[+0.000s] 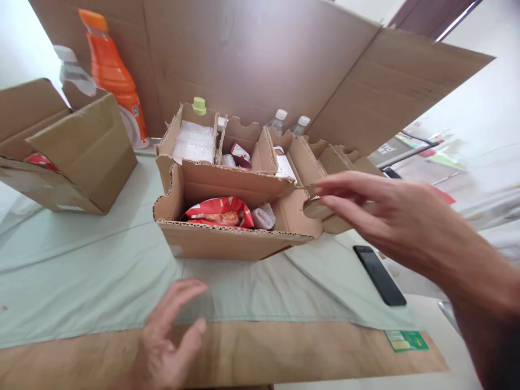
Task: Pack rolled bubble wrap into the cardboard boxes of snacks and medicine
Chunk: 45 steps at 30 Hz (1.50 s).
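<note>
A cardboard box (211,244) with wavy cut edges sits at the front of the green cloth. Inside it lie a red snack packet (221,211) and a small roll of clear plastic wrap (264,216). My right hand (385,216) reaches in from the right, thumb and forefinger pinched at the box's back right corner, seemingly on its cardboard edge. Close to the table's front edge, my left hand (173,333) hovers slightly blurred, fingers curved and apart from the thumb. It holds nothing and is clear of the box.
Behind stand several cardboard compartments, one with bubble wrap (195,141), another with a dark red packet (241,155). At left are an open carton (85,157) and an orange bottle (116,76). A black phone (379,275) and a green card (406,341) lie at right.
</note>
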{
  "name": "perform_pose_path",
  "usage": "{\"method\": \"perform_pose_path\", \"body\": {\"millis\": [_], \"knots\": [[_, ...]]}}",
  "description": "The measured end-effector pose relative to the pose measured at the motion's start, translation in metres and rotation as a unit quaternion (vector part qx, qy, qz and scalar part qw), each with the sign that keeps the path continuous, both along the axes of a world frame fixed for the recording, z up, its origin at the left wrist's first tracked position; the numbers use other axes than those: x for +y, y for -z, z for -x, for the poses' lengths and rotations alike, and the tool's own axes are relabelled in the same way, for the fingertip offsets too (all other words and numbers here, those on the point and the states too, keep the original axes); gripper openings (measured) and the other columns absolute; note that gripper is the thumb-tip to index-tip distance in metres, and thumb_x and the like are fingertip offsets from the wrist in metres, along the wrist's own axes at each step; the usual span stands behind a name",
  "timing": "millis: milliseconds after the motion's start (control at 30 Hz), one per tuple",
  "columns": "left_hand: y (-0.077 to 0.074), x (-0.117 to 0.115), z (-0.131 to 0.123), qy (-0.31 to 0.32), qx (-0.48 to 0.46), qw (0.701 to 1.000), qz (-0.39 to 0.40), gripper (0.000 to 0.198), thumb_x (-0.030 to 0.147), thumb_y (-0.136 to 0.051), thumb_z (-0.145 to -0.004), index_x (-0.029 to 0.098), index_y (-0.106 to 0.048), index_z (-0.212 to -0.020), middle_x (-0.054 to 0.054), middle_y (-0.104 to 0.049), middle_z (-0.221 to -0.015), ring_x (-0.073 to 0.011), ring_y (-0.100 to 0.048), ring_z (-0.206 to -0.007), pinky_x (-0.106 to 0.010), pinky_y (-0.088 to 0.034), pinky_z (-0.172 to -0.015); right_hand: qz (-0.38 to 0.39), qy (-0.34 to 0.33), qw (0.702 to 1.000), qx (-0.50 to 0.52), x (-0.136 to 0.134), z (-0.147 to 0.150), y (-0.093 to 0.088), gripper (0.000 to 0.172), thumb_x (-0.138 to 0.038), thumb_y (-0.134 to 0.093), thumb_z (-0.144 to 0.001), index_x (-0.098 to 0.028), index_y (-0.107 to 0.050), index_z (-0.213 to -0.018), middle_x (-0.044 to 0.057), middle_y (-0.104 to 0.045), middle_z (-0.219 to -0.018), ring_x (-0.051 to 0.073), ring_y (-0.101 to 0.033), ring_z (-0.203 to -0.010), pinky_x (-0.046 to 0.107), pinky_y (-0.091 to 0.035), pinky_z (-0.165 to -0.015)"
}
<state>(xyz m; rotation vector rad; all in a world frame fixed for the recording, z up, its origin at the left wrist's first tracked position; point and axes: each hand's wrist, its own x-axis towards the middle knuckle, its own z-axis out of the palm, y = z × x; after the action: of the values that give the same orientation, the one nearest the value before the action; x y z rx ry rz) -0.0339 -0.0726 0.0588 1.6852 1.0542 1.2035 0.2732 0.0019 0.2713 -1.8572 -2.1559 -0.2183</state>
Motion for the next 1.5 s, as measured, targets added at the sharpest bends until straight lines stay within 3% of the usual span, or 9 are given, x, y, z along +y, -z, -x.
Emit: {"method": "perform_pose_path", "body": {"millis": [167, 267, 367, 567, 767, 1000, 1233, 1400, 1500], "knots": [[-0.006, 0.038, 0.026, -0.171, -0.005, 0.985, 0.031, 0.066, 0.028, -0.072, -0.090, 0.035, -0.049, -0.152, -0.008, -0.055, -0.151, -0.0309, -0.058, -0.130, -0.052, -0.045, -0.113, -0.004, 0.067, 0.978, 0.196, -0.063, -0.025, 0.073, 0.031, -0.053, -0.065, -0.091, -0.026, -0.075, -0.100, 0.007, -0.080, -0.091, 0.023, -0.072, -0.074, 0.033, -0.054, -0.060], [-0.014, 0.060, 0.018, -0.152, -0.042, 0.987, 0.023, 0.084, 0.029, -0.075, -0.087, 0.036, -0.035, -0.160, -0.008, -0.042, -0.164, -0.0325, -0.044, -0.148, -0.053, -0.039, -0.121, 0.040, 0.054, 0.955, 0.289, -0.057, -0.005, 0.134, 0.044, -0.055, -0.068, -0.086, -0.021, -0.067, -0.114, 0.011, -0.078, -0.109, 0.023, -0.071, -0.079, 0.037, -0.058, -0.069], [-0.023, 0.073, 0.002, -0.099, -0.068, 0.991, 0.062, 0.077, 0.030, -0.074, -0.087, 0.032, -0.040, -0.156, -0.009, -0.047, -0.159, -0.0311, -0.045, -0.147, -0.051, -0.037, -0.123, 0.025, 0.044, 0.936, 0.349, -0.037, 0.024, 0.167, 0.049, -0.061, -0.068, -0.083, -0.020, -0.063, -0.108, 0.013, -0.076, -0.104, 0.025, -0.070, -0.083, 0.039, -0.059, -0.073], [-0.024, 0.040, -0.017, -0.074, -0.111, 0.986, 0.098, 0.064, 0.030, -0.072, -0.088, 0.028, -0.047, -0.147, -0.008, -0.057, -0.146, -0.0293, -0.049, -0.142, -0.048, -0.033, -0.125, -0.013, 0.078, 0.932, 0.355, -0.065, 0.040, 0.166, 0.041, -0.062, -0.060, -0.088, -0.021, -0.062, -0.087, 0.007, -0.069, -0.075, 0.018, -0.054, -0.055, 0.033, -0.048, -0.052], [-0.020, -0.024, 0.023, -0.111, -0.113, 0.978, 0.139, 0.063, 0.032, -0.077, -0.088, 0.030, -0.051, -0.146, -0.009, -0.059, -0.144, -0.0353, -0.046, -0.146, -0.057, -0.027, -0.128, 0.034, 0.040, 0.930, 0.363, -0.119, 0.066, 0.159, 0.040, -0.053, -0.057, -0.097, -0.025, -0.058, -0.069, 0.000, -0.054, -0.053, 0.015, -0.041, -0.041, 0.030, -0.034, -0.038], [-0.057, 0.017, 0.028, -0.124, -0.153, 0.980, -0.010, 0.061, 0.025, -0.076, -0.088, 0.032, -0.053, -0.144, -0.004, -0.055, -0.149, -0.0294, -0.045, -0.147, -0.046, -0.035, -0.125, -0.051, 0.028, 0.929, 0.365, -0.082, 0.095, 0.144, 0.032, -0.052, -0.062, -0.093, -0.020, -0.064, -0.096, 0.007, -0.068, -0.085, 0.016, -0.051, -0.057, 0.031, -0.042, -0.048], [-0.033, -0.008, 0.007, -0.062, -0.143, 0.984, 0.090, 0.055, 0.021, -0.073, -0.089, 0.028, -0.055, -0.141, -0.006, -0.061, -0.143, -0.0264, -0.052, -0.141, -0.040, -0.035, -0.124, -0.083, 0.107, 0.940, 0.314, -0.143, 0.071, 0.162, 0.036, -0.055, -0.064, -0.094, -0.021, -0.066, -0.102, 0.010, -0.073, -0.090, 0.021, -0.060, -0.066, 0.032, -0.046, -0.051], [-0.030, -0.004, 0.034, -0.119, -0.148, 0.981, 0.040, 0.055, 0.023, -0.077, -0.085, 0.025, -0.059, -0.138, -0.007, -0.064, -0.138, -0.0280, -0.058, -0.135, -0.041, -0.043, -0.119, -0.098, 0.064, 0.946, 0.303, -0.145, 0.106, 0.186, 0.030, -0.049, -0.060, -0.098, -0.020, -0.068, -0.097, 0.006, -0.068, -0.075, 0.022, -0.063, -0.064, 0.032, -0.050, -0.050], [-0.031, 0.018, 0.057, -0.155, -0.153, 0.976, -0.005, 0.049, 0.021, -0.078, -0.081, 0.024, -0.064, -0.128, -0.004, -0.069, -0.126, -0.0253, -0.064, -0.122, -0.036, -0.051, -0.109, -0.098, 0.008, 0.950, 0.296, -0.144, 0.127, 0.199, 0.031, -0.042, -0.063, -0.097, -0.019, -0.068, -0.116, 0.012, -0.073, -0.091, 0.028, -0.071, -0.081, 0.041, -0.061, -0.066]]}}
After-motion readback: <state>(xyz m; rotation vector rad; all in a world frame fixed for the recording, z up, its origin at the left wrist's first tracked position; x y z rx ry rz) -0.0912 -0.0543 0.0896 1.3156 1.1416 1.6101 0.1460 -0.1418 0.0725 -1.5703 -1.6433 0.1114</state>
